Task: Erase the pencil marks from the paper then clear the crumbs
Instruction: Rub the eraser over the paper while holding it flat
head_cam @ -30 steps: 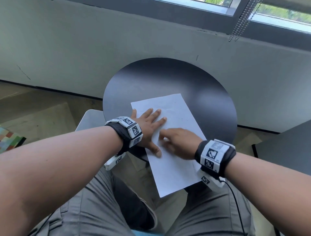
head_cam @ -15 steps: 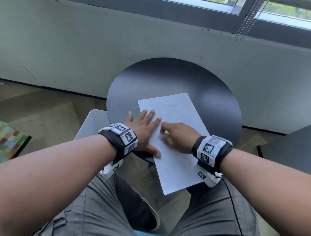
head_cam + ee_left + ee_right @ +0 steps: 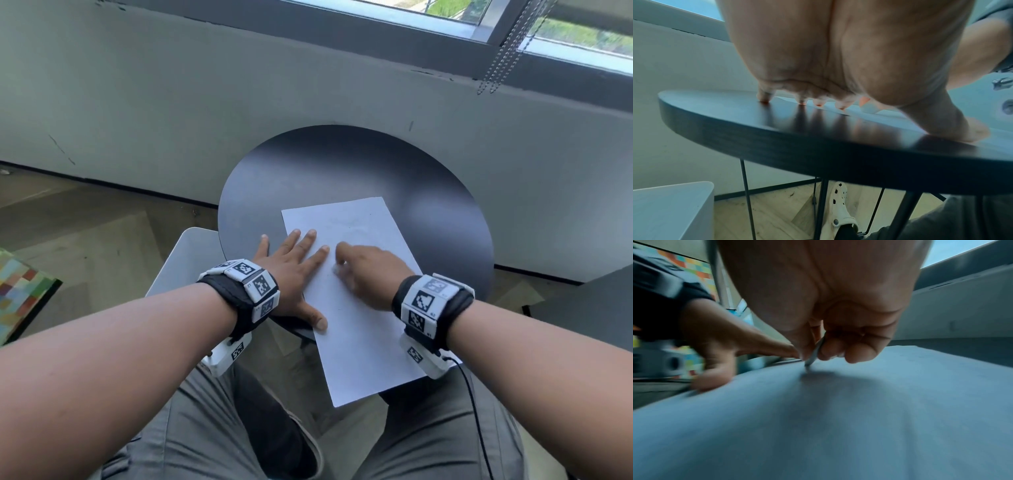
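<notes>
A white sheet of paper [image 3: 359, 342] lies on a round black table [image 3: 342, 164], its near end hanging over the table edge above my lap. Faint pencil marks [image 3: 346, 224] show near its far end. My left hand [image 3: 294, 260] lies flat with spread fingers [image 3: 819, 102] on the paper's left edge and the table. My right hand [image 3: 363, 270] is curled just to its right, pinching a small white eraser [image 3: 338, 270] whose tip [image 3: 809, 363] touches the paper [image 3: 859, 418]. The eraser is blurred.
A white seat [image 3: 185, 260] stands left of the table, with a coloured patchwork mat [image 3: 20, 301] on the wooden floor. A grey wall and window lie beyond, with a bead chain [image 3: 503, 58] hanging down. A dark surface [image 3: 589, 301] is at the right.
My right hand with the eraser has slid a little farther up the paper. The left hand stays pressed flat in the same spot.
</notes>
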A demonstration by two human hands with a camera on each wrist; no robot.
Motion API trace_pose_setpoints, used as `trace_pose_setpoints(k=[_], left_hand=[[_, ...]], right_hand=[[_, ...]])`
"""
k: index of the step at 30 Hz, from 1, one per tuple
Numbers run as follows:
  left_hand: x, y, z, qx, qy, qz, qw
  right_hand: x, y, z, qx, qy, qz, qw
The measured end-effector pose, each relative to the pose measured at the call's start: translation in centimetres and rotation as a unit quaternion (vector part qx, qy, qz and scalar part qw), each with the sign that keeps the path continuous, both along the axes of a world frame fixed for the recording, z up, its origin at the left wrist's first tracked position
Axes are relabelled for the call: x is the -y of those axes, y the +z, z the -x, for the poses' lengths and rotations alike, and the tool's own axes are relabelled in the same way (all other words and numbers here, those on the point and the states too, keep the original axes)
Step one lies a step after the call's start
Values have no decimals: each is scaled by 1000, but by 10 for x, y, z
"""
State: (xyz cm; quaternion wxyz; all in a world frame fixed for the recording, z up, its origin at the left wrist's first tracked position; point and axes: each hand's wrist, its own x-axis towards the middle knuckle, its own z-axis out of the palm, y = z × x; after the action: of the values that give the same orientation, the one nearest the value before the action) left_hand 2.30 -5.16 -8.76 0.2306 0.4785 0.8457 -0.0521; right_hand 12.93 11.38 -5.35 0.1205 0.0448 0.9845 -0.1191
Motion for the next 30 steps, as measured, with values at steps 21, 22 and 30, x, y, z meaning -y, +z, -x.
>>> trace_pose_setpoints(k=[21,22,30], left_hand=[[-2,-3,0,-3,-3,15,1000],[-2,-3,0,-7,-4,17,1000],[-1,-3,-1,-5,2,6,1000]], right_hand=[[26,-7,-25,7,101,-21,995],[30,-5,-31,30,134,-21,990],[7,-5,-8,1,-50,-34,998]])
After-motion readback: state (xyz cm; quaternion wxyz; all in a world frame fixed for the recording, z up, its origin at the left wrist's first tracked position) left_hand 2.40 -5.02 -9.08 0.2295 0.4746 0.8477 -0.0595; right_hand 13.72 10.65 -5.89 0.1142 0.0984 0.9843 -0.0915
